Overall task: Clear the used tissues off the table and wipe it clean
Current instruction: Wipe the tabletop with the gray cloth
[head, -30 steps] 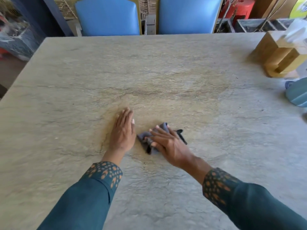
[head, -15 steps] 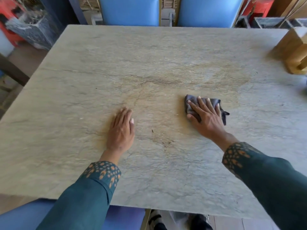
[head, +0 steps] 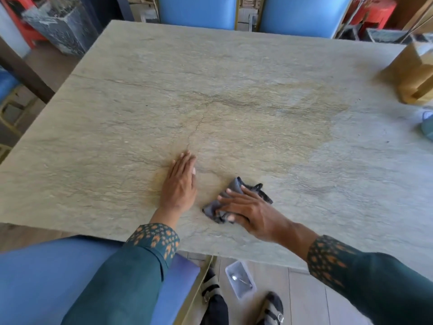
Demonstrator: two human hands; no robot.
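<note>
Table (head: 234,95): large stone-look top, grey-green with brown veins and a darker patch near the middle.
Cloth (head: 234,186): dark grey, crumpled, near the front edge, under the right hand (head: 253,212).
Left hand (head: 180,184): flat on the top, just beside the cloth.
Wooden box (head: 412,73): far right corner.
Blue thing (head: 427,124): right edge, cut off by the frame.

1. Table (head: 234,95): stone-look top, matt, veined, slightly rough.
2. Cloth (head: 236,188): dark grey fabric, crumpled, soft, matt.
3. Sleeves (head: 131,273): teal woven fabric w/ orange print at cuffs.
4. Chairs (head: 302,12): blue upholstery, smooth, slight sheen.
5. Holder (head: 412,73): pale wood, matt.
6. Container (head: 241,280) on floor: clear plastic.
</note>
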